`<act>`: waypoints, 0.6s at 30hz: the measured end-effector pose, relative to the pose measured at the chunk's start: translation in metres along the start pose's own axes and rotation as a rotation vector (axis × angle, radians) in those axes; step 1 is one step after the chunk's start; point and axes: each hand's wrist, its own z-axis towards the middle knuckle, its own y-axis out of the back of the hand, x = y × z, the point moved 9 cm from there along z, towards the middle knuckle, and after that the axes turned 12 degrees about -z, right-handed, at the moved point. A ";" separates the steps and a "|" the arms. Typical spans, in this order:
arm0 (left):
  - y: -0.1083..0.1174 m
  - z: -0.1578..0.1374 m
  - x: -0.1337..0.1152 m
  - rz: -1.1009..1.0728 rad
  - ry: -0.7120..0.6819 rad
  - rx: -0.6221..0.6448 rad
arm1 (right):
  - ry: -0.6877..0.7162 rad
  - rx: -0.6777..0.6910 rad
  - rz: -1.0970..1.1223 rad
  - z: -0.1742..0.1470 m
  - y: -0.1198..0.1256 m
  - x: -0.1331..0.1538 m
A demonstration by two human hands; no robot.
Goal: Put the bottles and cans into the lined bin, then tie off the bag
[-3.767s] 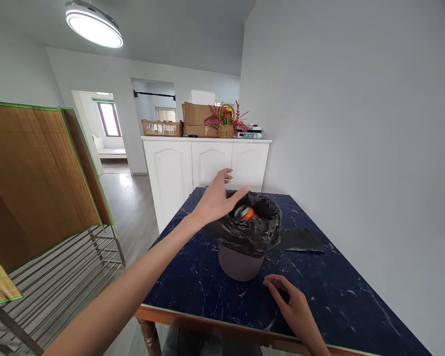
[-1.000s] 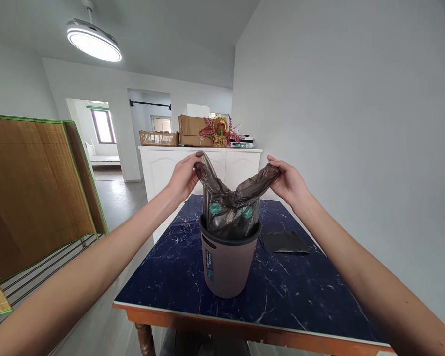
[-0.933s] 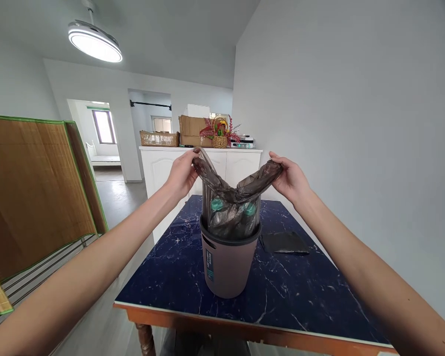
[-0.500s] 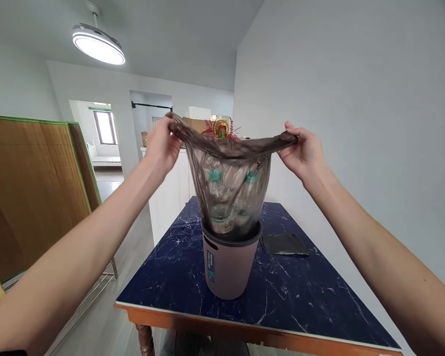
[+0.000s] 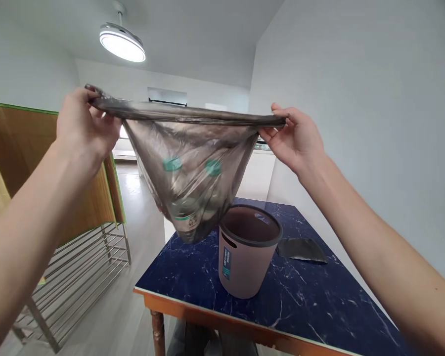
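The left forearm [image 5: 33, 217] and right forearm [image 5: 371, 237], both bare, slant upward and inward from the lower sides of the view. The left hand [image 5: 85, 126] and right hand [image 5: 295, 137] are raised well apart at nearly the same level, digits bent inward in a firm pinching grip.
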 end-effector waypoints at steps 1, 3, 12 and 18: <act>0.015 -0.004 -0.001 0.025 0.007 -0.034 | -0.041 0.022 0.001 -0.008 -0.010 -0.007; 0.046 -0.016 -0.002 0.088 0.032 -0.118 | -0.119 0.054 0.007 -0.026 -0.026 -0.020; 0.148 -0.066 0.009 0.383 0.207 -0.265 | -0.222 0.161 -0.546 -0.098 -0.048 -0.045; 0.188 -0.089 0.027 0.483 0.286 -0.220 | -0.015 0.263 -1.197 -0.133 -0.044 -0.042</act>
